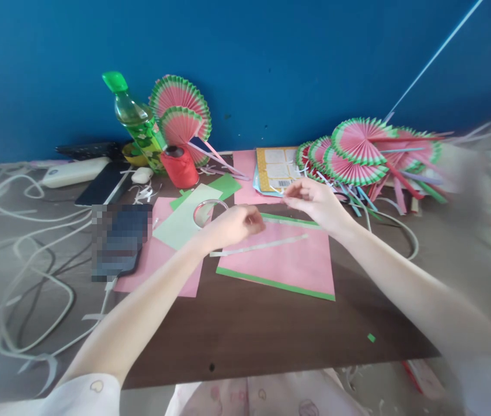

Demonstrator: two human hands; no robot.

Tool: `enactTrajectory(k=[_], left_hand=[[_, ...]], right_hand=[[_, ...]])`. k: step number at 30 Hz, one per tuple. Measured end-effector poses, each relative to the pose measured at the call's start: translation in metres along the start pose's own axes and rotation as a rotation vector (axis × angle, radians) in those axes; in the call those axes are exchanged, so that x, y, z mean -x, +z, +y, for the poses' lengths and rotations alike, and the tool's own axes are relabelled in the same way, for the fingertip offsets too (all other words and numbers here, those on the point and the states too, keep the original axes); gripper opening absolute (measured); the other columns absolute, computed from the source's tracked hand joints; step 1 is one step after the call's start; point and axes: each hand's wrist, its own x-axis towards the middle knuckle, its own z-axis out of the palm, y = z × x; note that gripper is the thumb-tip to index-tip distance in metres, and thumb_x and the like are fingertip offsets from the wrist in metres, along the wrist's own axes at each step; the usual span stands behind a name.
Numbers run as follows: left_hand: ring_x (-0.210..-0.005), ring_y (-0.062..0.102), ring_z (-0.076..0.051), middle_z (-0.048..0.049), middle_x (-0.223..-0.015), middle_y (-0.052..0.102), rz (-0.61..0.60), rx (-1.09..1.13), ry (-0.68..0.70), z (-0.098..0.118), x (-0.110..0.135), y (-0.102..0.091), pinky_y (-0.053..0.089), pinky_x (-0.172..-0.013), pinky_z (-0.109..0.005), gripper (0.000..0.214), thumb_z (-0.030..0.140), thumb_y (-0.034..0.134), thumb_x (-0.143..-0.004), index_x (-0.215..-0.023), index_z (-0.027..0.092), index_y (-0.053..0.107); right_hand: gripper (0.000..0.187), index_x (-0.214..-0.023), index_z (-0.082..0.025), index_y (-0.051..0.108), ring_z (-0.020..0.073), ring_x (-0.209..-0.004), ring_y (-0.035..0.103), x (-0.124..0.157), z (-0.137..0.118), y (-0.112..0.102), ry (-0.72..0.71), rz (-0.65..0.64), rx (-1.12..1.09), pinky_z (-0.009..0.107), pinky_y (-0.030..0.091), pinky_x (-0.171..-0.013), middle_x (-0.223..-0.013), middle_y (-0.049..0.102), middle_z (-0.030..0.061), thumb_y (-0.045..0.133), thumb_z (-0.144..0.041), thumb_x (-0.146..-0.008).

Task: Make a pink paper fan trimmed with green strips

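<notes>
A pink sheet of paper with green strips along its near and far edges lies on the brown table. Across it rests a narrow pale strip, its left end reaching past the sheet. Above the far left part of the sheet, my left hand has its fingers curled; what they hold, if anything, is hidden. My right hand is over the sheet's far edge, thumb and fingers pinched together. A small white sliver shows by those fingertips, but I cannot tell whether it is held. A tape roll stands beside my left hand.
Pale green paper overlaps another pink sheet. Behind are a green-capped bottle, a red thread spool and a yellow packet. Folded pink-green paper fans pile at right. White cables and a phone lie left.
</notes>
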Motion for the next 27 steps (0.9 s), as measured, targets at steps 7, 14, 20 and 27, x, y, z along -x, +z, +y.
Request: enactTrajectory(k=[7,14,20,27], left_hand=[[-0.098,0.049,-0.025,-0.0065,-0.096,0.054,-0.203,-0.494,0.032,-0.009,0.001,0.004,0.038,-0.083,-0.034,0.025,0.028,0.063,-0.070,-0.090,0.018,0.051],[-0.102,0.049,-0.021,-0.0046,-0.105,0.056,-0.324,-0.546,-0.114,0.002,0.009,-0.015,0.039,-0.079,-0.028,0.030,0.017,0.063,-0.066,-0.094,0.020,0.050],[-0.085,0.055,-0.017,-0.0007,-0.095,0.061,-0.358,-0.510,-0.211,0.009,0.010,-0.031,0.040,-0.068,-0.025,0.024,0.026,0.059,-0.069,-0.092,0.022,0.056],[-0.099,0.052,-0.018,-0.0043,-0.104,0.055,-0.023,-0.215,-0.072,0.012,0.001,0.016,0.040,-0.089,-0.030,0.020,0.034,0.048,-0.083,-0.086,0.019,0.061]], right_hand=[[0.015,-0.072,-0.018,0.054,0.0123,-0.057,0.055,-0.005,0.010,-0.014,0.122,-0.450,0.346,0.026,0.040,-0.057,-0.062,0.060,-0.0008,0.059,-0.033,-0.070],[0.024,-0.073,-0.019,0.058,0.0125,-0.061,0.052,-0.010,0.021,-0.016,0.082,-0.622,0.558,0.024,0.036,-0.055,-0.067,0.058,-0.0008,0.064,-0.041,-0.065],[0.026,-0.076,-0.018,0.059,0.0115,-0.061,0.050,-0.010,0.022,-0.017,0.042,-0.636,0.576,0.023,0.035,-0.056,-0.068,0.057,-0.0010,0.065,-0.041,-0.065],[0.020,-0.076,-0.017,0.058,0.0115,-0.058,0.046,-0.012,0.020,-0.017,0.055,-0.650,0.552,0.024,0.034,-0.054,-0.063,0.054,-0.0011,0.055,-0.036,-0.071]])
